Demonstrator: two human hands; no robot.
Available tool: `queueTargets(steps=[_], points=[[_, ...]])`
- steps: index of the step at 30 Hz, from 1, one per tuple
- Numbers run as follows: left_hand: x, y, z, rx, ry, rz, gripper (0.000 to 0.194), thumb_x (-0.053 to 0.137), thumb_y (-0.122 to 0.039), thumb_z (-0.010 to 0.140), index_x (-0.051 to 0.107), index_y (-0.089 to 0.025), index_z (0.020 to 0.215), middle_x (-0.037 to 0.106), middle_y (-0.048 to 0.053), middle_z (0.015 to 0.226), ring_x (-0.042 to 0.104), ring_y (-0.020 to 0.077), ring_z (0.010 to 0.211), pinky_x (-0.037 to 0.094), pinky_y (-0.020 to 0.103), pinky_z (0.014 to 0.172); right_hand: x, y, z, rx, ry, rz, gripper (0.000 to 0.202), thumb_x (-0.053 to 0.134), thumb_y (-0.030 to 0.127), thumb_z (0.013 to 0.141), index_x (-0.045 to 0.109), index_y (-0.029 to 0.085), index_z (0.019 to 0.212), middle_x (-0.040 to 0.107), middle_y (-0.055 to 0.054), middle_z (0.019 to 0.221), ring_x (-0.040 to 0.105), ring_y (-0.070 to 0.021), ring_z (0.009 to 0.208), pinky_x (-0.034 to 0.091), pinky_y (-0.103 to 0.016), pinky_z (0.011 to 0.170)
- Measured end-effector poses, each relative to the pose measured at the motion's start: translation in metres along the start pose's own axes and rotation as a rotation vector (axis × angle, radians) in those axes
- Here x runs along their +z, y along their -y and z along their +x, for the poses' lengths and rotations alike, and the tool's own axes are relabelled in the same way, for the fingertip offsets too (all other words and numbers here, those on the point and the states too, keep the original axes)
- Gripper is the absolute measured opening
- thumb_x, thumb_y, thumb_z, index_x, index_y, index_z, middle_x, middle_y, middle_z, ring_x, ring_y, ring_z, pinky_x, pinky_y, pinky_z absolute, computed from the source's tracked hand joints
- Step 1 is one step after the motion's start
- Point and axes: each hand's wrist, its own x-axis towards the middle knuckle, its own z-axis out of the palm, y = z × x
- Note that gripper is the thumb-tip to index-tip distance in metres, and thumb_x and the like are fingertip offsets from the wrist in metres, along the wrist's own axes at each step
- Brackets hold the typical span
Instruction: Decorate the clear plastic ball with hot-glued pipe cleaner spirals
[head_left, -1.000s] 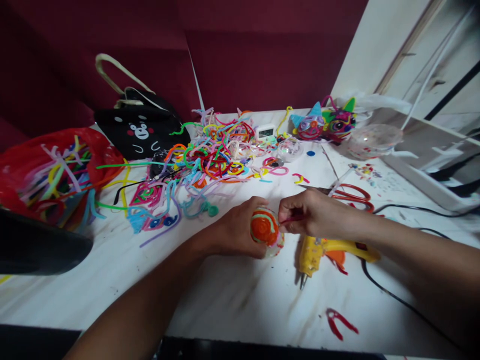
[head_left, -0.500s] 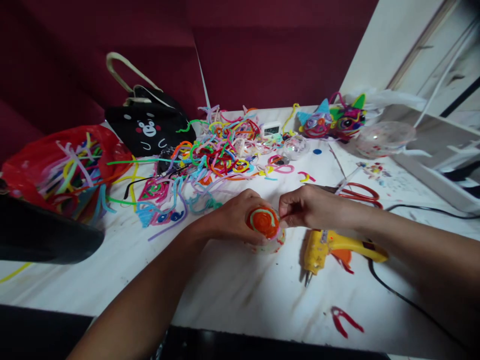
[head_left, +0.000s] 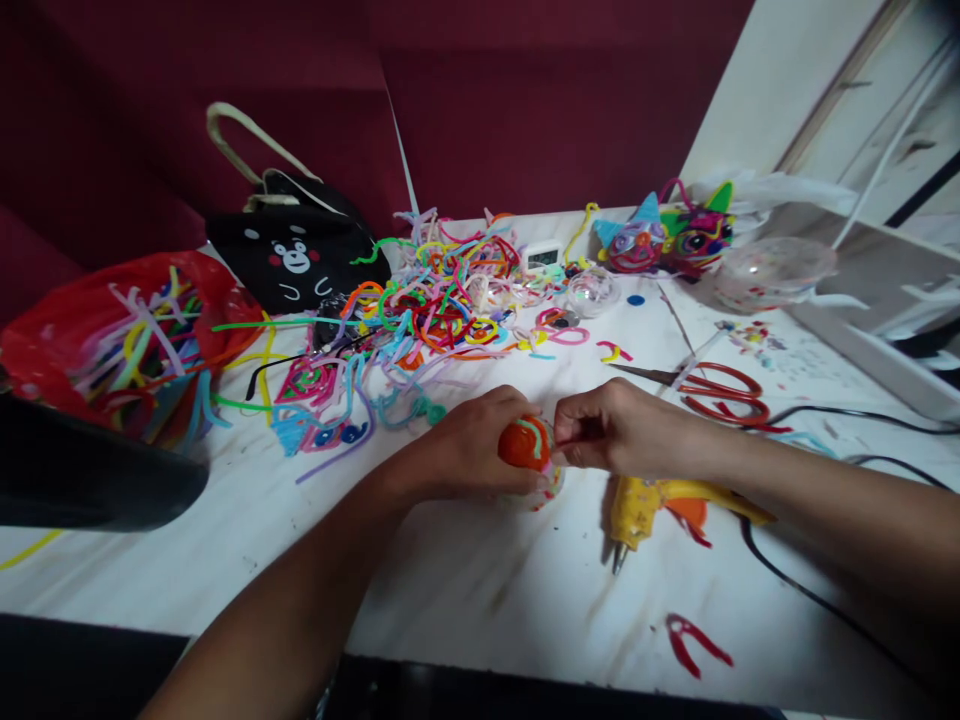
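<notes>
The left hand curls around an orange-topped piece; the right hand pinches at its side, anything held unclear, near a yellow glue gun

The craft piece I hold is bright orange crossed by a pale green curve, and my glue gun is yellow. My desk is white with faint brownish streaks, the scissors have red-orange handles, and the bent strip is red. My black bag bears white features and red cheeks, against a maroon backdrop.
</notes>
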Motion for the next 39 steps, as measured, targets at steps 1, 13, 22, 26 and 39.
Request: queueTargets(steps=[1, 13, 22, 26, 39], points=[[-0.003, 0.001, -0.001, -0.034, 0.018, -0.01, 0.05, 0.079, -0.037, 0.064, 0.061, -0.023, 0.108, 0.064, 0.003, 0.109, 0.062, 0.0236, 0.098, 0.046, 0.033, 0.083, 0.002, 0.001, 0.0, -0.006, -0.001, -0.001, 0.01, 0.062, 0.026, 0.077, 0.058, 0.02, 0.07, 0.052, 0.006, 0.059, 0.043, -0.009, 0.055, 0.035, -0.022, 0.052], [-0.014, 0.002, -0.014, -0.069, 0.074, 0.044, 0.052, 0.078, -0.051, 0.067, 0.061, -0.032, 0.113, 0.064, 0.0, 0.109, 0.061, 0.0243, 0.101, 0.044, 0.035, 0.091, 0.008, 0.008, 0.0, -0.046, -0.027, -0.075, 0.006, 0.058, 0.021, 0.077, 0.058, 0.021, 0.071, 0.056, 0.005, 0.059, 0.046, -0.0098, 0.053, 0.034, -0.023, 0.051], [-0.008, -0.005, -0.012, -0.097, 0.024, 0.087, 0.045, 0.077, -0.047, 0.068, 0.061, -0.032, 0.108, 0.065, -0.001, 0.1, 0.062, 0.0225, 0.094, 0.044, 0.034, 0.085, 0.007, 0.009, 0.0, -0.077, -0.067, -0.144, 0.007, 0.06, 0.02, 0.076, 0.056, 0.021, 0.07, 0.051, 0.007, 0.055, 0.041, -0.0085, 0.05, 0.031, -0.023, 0.05], [-0.005, -0.007, -0.012, -0.096, -0.009, 0.115, 0.035, 0.07, -0.04, 0.074, 0.061, -0.028, 0.105, 0.064, 0.0, 0.098, 0.062, 0.0215, 0.09, 0.045, 0.033, 0.08, 0.007, 0.011, 0.0, -0.095, -0.077, -0.17, 0.009, 0.061, 0.019, 0.076, 0.054, 0.021, 0.069, 0.048, 0.007, 0.054, 0.038, -0.0077, 0.049, 0.028, -0.023, 0.05], [-0.002, -0.003, -0.003, -0.118, -0.069, 0.076, 0.032, 0.068, -0.039, 0.071, 0.058, -0.022, 0.097, 0.061, 0.003, 0.098, 0.06, 0.0236, 0.091, 0.046, 0.035, 0.08, 0.006, 0.01, -0.003, -0.137, -0.118, -0.176, 0.007, 0.057, 0.02, 0.082, 0.059, 0.02, 0.076, 0.055, 0.004, 0.063, 0.046, -0.0094, 0.055, 0.034, -0.023, 0.054]])
